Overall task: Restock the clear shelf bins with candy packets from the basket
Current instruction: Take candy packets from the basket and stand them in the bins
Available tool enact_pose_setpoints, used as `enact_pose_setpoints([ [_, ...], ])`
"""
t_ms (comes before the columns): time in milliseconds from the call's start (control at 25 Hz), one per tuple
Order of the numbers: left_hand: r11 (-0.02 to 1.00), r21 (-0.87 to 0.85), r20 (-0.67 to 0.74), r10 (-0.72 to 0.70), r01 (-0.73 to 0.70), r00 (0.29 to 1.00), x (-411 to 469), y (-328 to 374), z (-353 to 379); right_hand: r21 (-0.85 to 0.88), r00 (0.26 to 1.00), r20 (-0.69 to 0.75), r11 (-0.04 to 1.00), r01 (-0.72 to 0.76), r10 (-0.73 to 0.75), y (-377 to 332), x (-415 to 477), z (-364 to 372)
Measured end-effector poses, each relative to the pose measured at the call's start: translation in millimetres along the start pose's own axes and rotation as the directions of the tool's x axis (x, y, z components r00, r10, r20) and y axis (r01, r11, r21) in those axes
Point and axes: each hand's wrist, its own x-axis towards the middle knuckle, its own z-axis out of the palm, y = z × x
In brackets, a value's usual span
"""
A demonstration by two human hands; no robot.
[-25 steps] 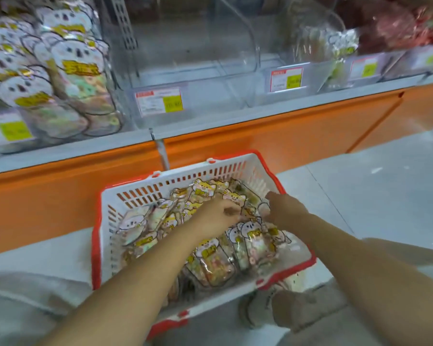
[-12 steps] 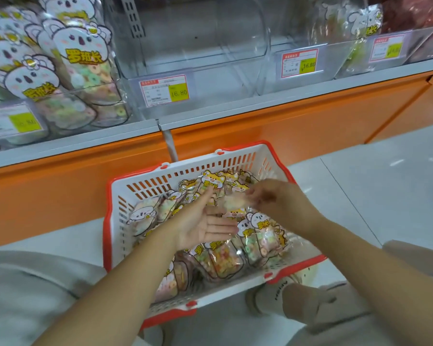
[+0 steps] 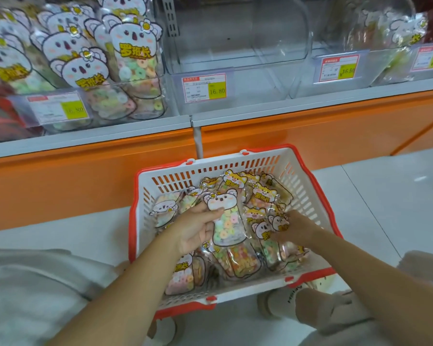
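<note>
The packet [image 3: 226, 221] points head-end toward the shelf [image 3: 260, 113]. The left hand [image 3: 198, 228] grasps it, thumb on top. I cannot tell the right hand's [image 3: 298, 228] grip.

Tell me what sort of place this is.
Most likely a shop's sweets aisle: clear shelf bins carry printed price tags, one bin is stocked with identical candy packets, and a red-and-white shopping basket sits on the floor below.

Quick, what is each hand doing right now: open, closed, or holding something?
Left hand: grips a koala candy packet.
Right hand: down among the packets in the basket; whether it grips one cannot be told.
</note>
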Motion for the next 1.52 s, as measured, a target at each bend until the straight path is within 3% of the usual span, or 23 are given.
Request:
enact_pose_setpoints([
  [160, 1.000, -0.022, 0.029, 0.009, -0.008, 1.000, -2, -1, -4, -0.037, 0.996, -0.079, 0.998, -0.048, 0.045, -1, 6, 9],
  [360, 1.000, -0.016, 0.072, 0.028, -0.027, 0.997, 0, -3, -6, -0.004, 0.995, -0.041, 0.996, -0.092, 0.091, -3, -1, 17],
  [480, 0.999, 0.002, 0.060, 0.034, -0.034, 0.998, -3, 0, -3, 0.000, 0.998, -0.059, 0.999, -0.032, 0.032, -15, -12, -1],
  [560, 0.999, -0.012, 0.046, 0.042, -0.041, 0.998, -1, 0, -4, 0.133, 0.990, -0.134, 0.990, 0.056, -0.038, -24, -18, -20],
  [600, 0.999, -0.029, 0.047, 0.044, -0.042, 0.998, 0, 0, -4, 0.327, 0.991, -0.114, 0.940, 0.101, -0.066, -29, -23, -27],
  [680, 0.995, -0.083, 0.082, 0.053, -0.046, 0.995, 1, 1, -3, 0.770, 0.978, 0.059, 0.633, 0.085, -0.202, -37, -35, -37],
  [720, 0.992, -0.122, 0.116, 0.047, -0.033, 0.992, -1, 2, -1, 0.877, 0.947, 0.131, 0.479, 0.027, -0.293, -39, -40, -40],
  [760, 0.988, -0.154, 0.148, 0.039, -0.016, 0.988, -3, 3, 2, 0.916, 0.914, 0.164, 0.401, -0.002, -0.371, -40, -44, -42],
  [960, 0.969, -0.248, 0.221, 0.049, 0.008, 0.974, -15, 8, 14, 0.937, 0.857, 0.182, 0.349, -0.003, -0.482, -45, -40, -27],
  [1120, 0.925, -0.375, 0.284, 0.052, 0.061, 0.957, -14, 10, 11, 0.926, 0.876, 0.136, 0.373, 0.053, -0.462, -56, -46, -18],
  [1160, 0.903, -0.423, 0.287, 0.057, 0.073, 0.956, -12, 10, 9, 0.926, 0.899, 0.066, 0.362, 0.106, -0.433, -60, -51, -18],
  [1240, 0.876, -0.480, 0.269, 0.095, 0.048, 0.958, -9, 8, 5, 0.831, 0.931, -0.131, 0.475, 0.290, -0.340, -68, -60, -19],
  [1280, 0.879, -0.476, 0.256, 0.108, 0.028, 0.961, -8, 7, 3, 0.717, 0.916, -0.261, 0.574, 0.395, -0.304, -71, -64, -19],
  [1360, 0.891, -0.455, 0.271, 0.123, 0.014, 0.955, -9, 8, 4, 0.413, 0.812, -0.484, 0.733, 0.540, -0.326, -78, -70, -16],
  [1440, 0.912, -0.411, 0.267, 0.122, -0.002, 0.956, -11, 9, 10, 0.175, 0.717, -0.565, 0.790, 0.587, -0.408, -83, -75, -8],
  [1520, 0.933, -0.359, 0.268, 0.129, -0.025, 0.955, -13, 7, 14, -0.006, 0.659, -0.548, 0.791, 0.612, -0.515, -87, -75, 4],
])
